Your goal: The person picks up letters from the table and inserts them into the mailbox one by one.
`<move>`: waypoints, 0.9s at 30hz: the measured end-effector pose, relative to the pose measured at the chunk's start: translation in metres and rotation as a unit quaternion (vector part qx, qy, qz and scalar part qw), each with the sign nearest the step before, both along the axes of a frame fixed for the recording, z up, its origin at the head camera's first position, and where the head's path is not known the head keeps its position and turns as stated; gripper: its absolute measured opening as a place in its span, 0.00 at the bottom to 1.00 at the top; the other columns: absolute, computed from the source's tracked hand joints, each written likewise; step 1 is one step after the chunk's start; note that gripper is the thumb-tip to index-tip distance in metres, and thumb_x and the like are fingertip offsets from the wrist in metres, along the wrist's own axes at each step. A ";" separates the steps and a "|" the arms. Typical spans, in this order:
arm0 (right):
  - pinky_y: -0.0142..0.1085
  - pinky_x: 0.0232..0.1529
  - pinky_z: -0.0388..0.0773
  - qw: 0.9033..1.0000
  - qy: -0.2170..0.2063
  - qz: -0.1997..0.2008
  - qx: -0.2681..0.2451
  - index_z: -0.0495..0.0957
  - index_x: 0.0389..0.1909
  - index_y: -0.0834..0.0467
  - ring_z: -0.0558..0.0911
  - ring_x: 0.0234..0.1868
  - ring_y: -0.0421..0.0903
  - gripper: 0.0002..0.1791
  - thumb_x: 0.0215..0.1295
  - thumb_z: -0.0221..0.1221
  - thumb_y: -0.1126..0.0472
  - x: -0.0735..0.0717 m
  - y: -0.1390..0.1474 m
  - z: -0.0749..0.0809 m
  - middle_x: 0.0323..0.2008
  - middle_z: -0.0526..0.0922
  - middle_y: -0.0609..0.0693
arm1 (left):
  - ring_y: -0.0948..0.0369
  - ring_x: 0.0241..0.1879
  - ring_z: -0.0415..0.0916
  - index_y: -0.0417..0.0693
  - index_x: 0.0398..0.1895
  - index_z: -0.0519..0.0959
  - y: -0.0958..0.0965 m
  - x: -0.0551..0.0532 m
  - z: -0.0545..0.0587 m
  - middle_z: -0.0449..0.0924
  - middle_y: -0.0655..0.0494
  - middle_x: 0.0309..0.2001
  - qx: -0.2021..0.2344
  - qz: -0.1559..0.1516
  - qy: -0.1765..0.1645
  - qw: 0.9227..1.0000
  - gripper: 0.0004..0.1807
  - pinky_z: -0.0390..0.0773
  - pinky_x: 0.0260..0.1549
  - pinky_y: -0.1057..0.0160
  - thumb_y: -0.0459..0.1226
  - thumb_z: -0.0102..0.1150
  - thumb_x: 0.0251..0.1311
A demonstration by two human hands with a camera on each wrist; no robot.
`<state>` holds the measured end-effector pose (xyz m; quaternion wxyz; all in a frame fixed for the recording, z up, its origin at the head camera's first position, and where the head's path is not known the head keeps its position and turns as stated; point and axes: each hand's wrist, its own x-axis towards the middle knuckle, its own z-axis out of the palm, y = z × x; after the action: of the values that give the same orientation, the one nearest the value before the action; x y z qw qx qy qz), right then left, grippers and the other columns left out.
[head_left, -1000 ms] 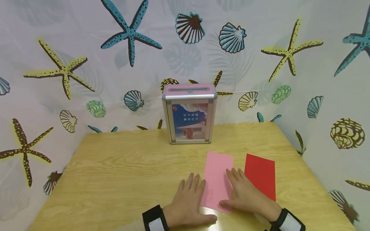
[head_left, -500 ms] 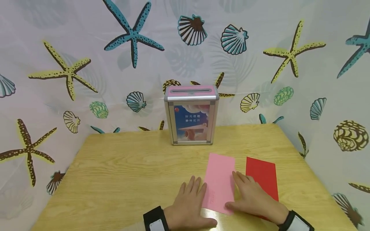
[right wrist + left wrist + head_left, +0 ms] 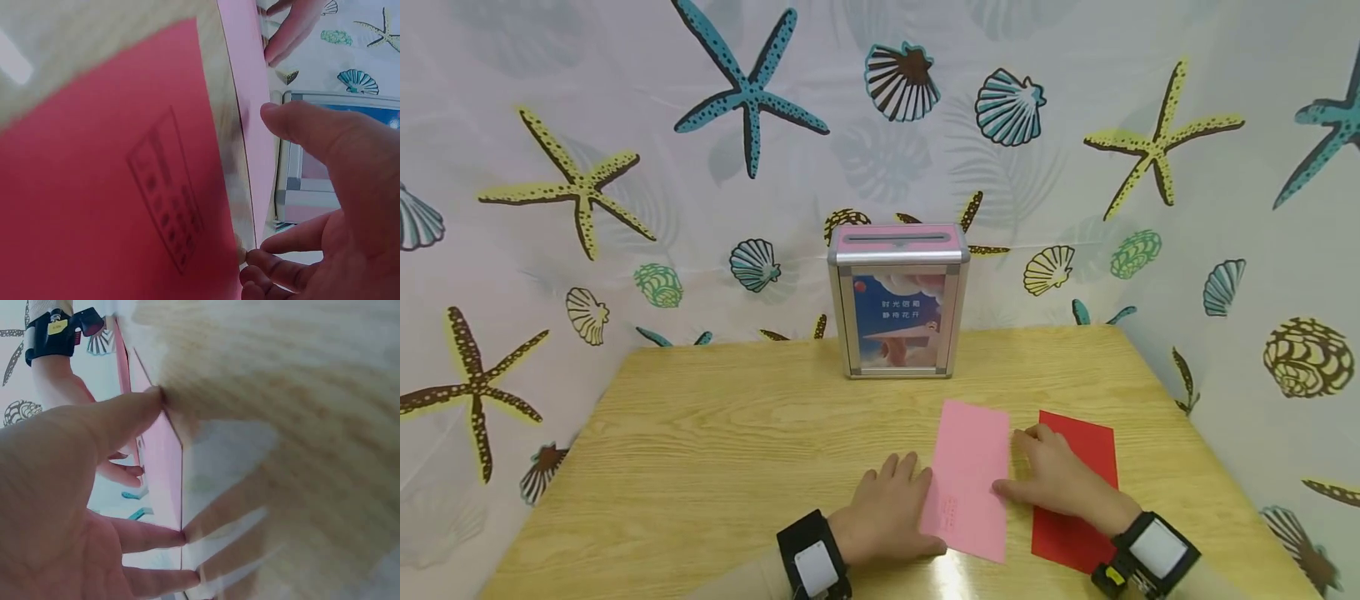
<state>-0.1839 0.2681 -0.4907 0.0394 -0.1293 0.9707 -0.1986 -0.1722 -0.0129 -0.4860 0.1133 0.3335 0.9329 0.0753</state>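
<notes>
One pink envelope (image 3: 970, 481), long axis away from you: your left hand (image 3: 883, 510) spread at left edge; right hand (image 3: 1056, 475), fingers bent, thumb apart, at right edge.

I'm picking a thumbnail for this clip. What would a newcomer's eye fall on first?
Probably the vivid red paper at the table's right, partly hidden by the right hand, and the pink paper lying between that hand and the left hand. Next might come the silver-framed box with a slotted pink top, standing at the back. Above it to the left, a blue starfish stands out on the pale cloth.
</notes>
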 end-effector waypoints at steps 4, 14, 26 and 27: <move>0.52 0.44 0.78 1.000 0.007 0.007 -0.002 0.68 0.61 0.73 0.72 0.49 0.61 0.49 0.51 0.68 0.38 -0.014 0.004 -0.003 0.53 0.70 0.69 | 0.44 0.63 0.63 0.49 0.66 0.70 0.000 -0.002 0.004 0.65 0.44 0.67 -0.010 -0.004 0.014 1.000 0.47 0.75 0.49 0.39 0.68 0.62 0.48; 0.52 0.45 0.79 1.000 -0.017 0.001 0.015 0.68 0.59 0.74 0.73 0.49 0.60 0.48 0.52 0.68 0.39 -0.043 0.002 -0.002 0.55 0.67 0.71 | 0.43 0.65 0.62 0.51 0.69 0.68 -0.004 0.000 0.003 0.63 0.43 0.69 -0.014 -0.007 0.028 0.999 0.49 0.74 0.50 0.39 0.69 0.61 0.48; 0.41 0.32 0.75 0.999 -0.025 -0.018 0.010 0.75 0.46 0.70 0.72 0.37 0.51 0.32 0.54 0.68 0.46 -0.056 0.001 0.000 0.39 0.74 0.61 | 0.42 0.67 0.59 0.52 0.71 0.65 -0.006 0.003 0.000 0.60 0.44 0.71 -0.025 0.002 0.023 0.999 0.49 0.72 0.54 0.38 0.69 0.60 0.49; 0.40 0.30 0.73 0.999 -0.028 -0.026 -0.006 0.75 0.45 0.69 0.72 0.35 0.50 0.29 0.56 0.68 0.48 -0.056 0.002 0.000 0.38 0.74 0.60 | 0.42 0.67 0.59 0.52 0.71 0.65 -0.007 0.003 0.001 0.60 0.44 0.71 -0.026 0.002 0.024 0.999 0.49 0.72 0.54 0.38 0.69 0.60 0.50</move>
<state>-0.2403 0.2700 -0.4903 0.0611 -0.0989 0.9709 -0.2092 -0.1688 -0.0196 -0.4853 0.0998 0.3306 0.9375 0.0429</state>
